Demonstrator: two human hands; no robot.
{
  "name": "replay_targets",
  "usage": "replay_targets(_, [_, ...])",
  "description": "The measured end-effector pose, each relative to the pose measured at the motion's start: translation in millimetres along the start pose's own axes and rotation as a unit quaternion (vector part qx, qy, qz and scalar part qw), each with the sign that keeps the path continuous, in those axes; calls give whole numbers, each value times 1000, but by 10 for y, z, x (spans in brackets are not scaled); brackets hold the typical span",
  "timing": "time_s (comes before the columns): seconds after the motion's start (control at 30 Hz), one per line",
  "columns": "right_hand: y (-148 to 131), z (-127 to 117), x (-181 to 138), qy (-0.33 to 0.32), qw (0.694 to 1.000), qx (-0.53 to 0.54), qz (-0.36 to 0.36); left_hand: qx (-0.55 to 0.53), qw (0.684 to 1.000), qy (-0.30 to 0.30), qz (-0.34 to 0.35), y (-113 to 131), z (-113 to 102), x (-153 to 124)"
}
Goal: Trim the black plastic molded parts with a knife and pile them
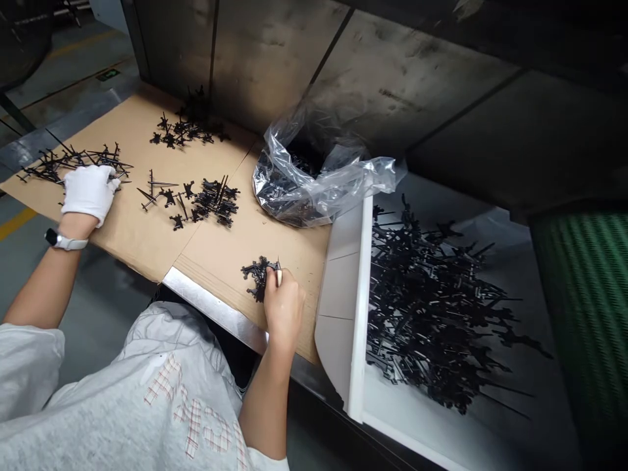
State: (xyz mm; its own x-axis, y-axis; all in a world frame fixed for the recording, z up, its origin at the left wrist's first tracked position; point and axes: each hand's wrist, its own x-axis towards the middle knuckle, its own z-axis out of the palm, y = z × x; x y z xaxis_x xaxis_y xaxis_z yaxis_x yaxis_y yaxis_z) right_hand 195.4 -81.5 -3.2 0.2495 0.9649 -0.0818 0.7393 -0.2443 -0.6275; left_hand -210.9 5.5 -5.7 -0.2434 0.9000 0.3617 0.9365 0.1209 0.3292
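My left hand (88, 195), in a white glove, is at the far left of the cardboard with its fingers curled at the edge of a heap of thin, branched black plastic pieces (73, 159). A dark piece shows at its fingertips. My bare right hand (284, 297) is closed round a small knife (279, 273) with a pale handle and a thin pointed tip. Just beside its thumb lies a small cluster of black plastic parts (256, 275), partly hidden by the hand. Between my hands, another pile of black parts (216, 201) lies on the cardboard.
Cardboard (147, 242) covers the bench, which has a metal front edge (210, 307). More black pieces (184, 127) lie at the back. A clear plastic bag (294, 190) of dark parts stands near the back panel. At right is a white bin (360, 314) heaped with black pieces.
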Motion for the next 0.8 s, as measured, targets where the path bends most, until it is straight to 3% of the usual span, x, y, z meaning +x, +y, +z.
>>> replay_targets(0.13, [41,-21,-26,5,1000,2,5,37,998,-43,18,-101,-288,-139])
replay_targets(0.27, [77,-47,-35,18,1000,-1,2,29,997,-25,62,89,-434,-284])
replay_targets(0.33, [88,-59,-41,23,1000,0,-1,-16,995,-33,88,291,-325,-280])
replay_targets(0.43, [94,-70,-65,26,1000,4,-7,-54,988,-86,116,558,6,-179])
replay_targets(0.57, [106,-84,-112,24,999,15,-15,-75,987,-73,126,647,347,14])
replay_targets(0.67, [126,-100,-132,25,999,23,-13,-77,989,-47,120,562,353,143])
replay_targets(0.8, [139,-136,-139,35,999,35,-1,-66,991,-40,109,475,137,204])
